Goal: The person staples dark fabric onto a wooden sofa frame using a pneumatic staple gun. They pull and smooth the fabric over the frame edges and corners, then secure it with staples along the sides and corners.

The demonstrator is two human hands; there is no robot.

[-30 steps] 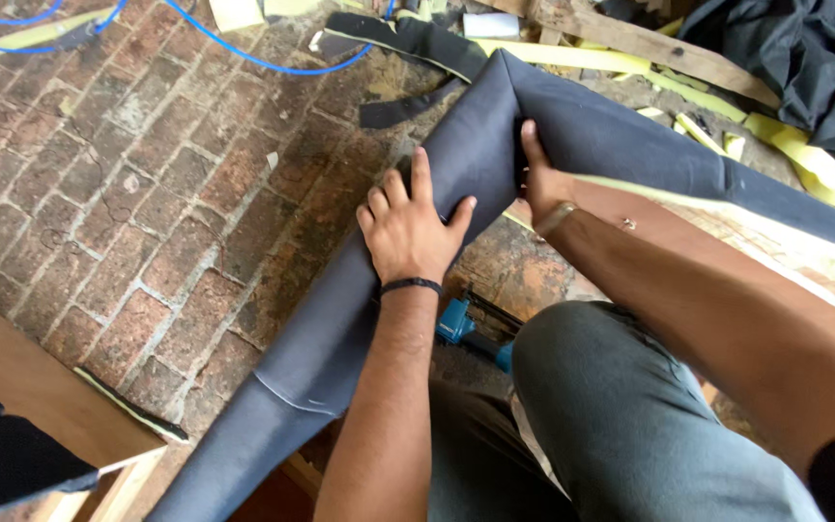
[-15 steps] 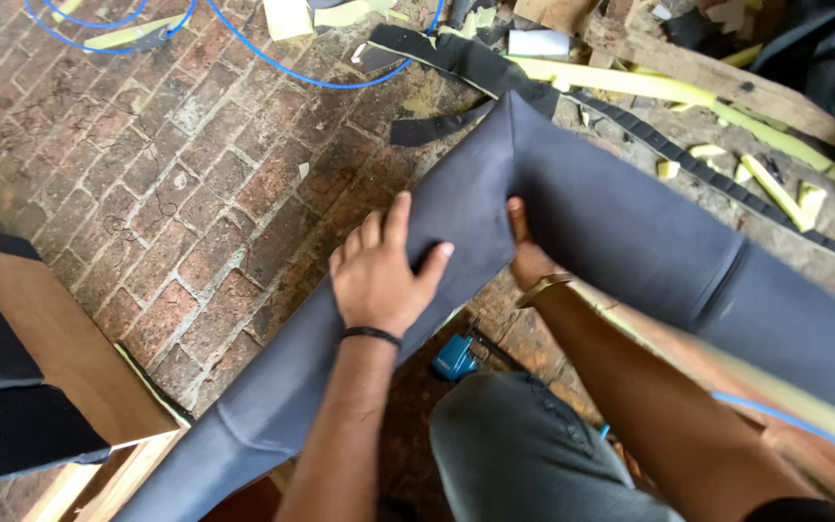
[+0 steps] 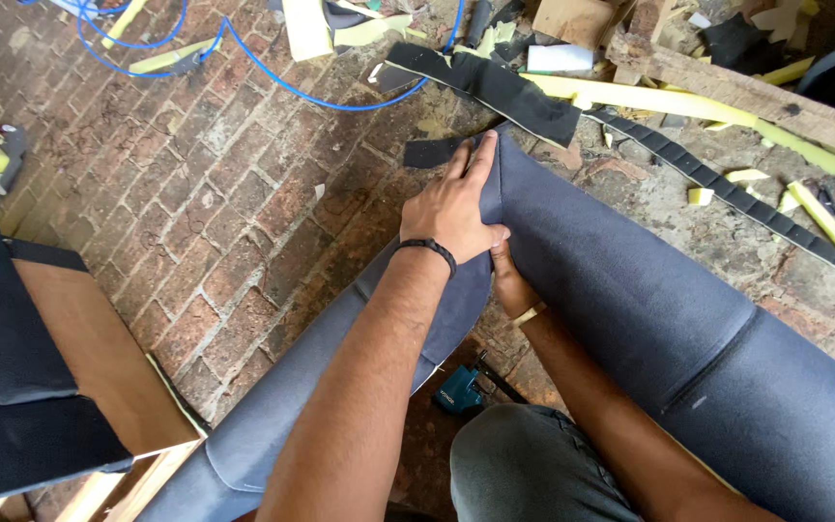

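left hand (image 3: pixel 453 208): grip flat, apart, atop grey padded cover (image 3: pixel 630 290) bend | right hand (image 3: pixel 511 282): beneath cover, grip hidden

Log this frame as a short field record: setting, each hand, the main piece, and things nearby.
setting: brick floor strewn with yellow foam offcuts
main piece: bent, padded form covered in grey fabric
left hand: pressed flat on the fabric at the bend
right hand: tucked under the fabric edge, mostly hidden
nearby: blue cable, black strip, small blue tool
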